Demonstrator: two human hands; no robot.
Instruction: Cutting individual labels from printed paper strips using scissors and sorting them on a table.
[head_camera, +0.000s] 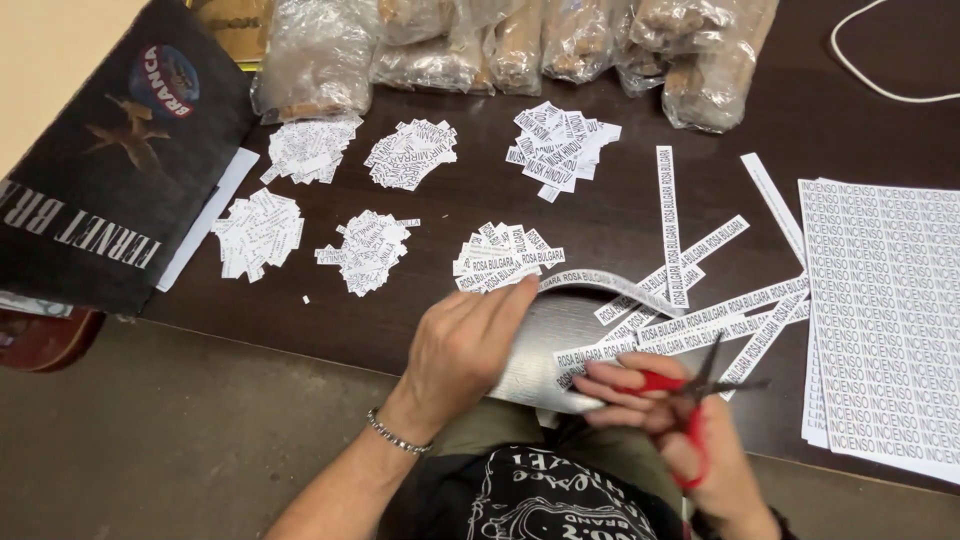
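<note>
Red-handled scissors (690, 395) in right hand (680, 425); left hand (460, 345) pinches paper strip (600, 285).

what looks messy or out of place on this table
Little stands out. One tiny paper scrap lies alone near the table's front edge, apart from the neat piles of cut labels. The cut strips lie crisscrossed beside the right hand holding red scissors.

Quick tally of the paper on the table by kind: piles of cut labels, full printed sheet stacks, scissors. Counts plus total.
Piles of cut labels: 6, e.g. the nearest pile by the left hand
Stacks of uncut printed sheets: 1
Red-handled scissors: 1, in the right hand
Total: 8
Loose strips overlap, so not counted.
</note>
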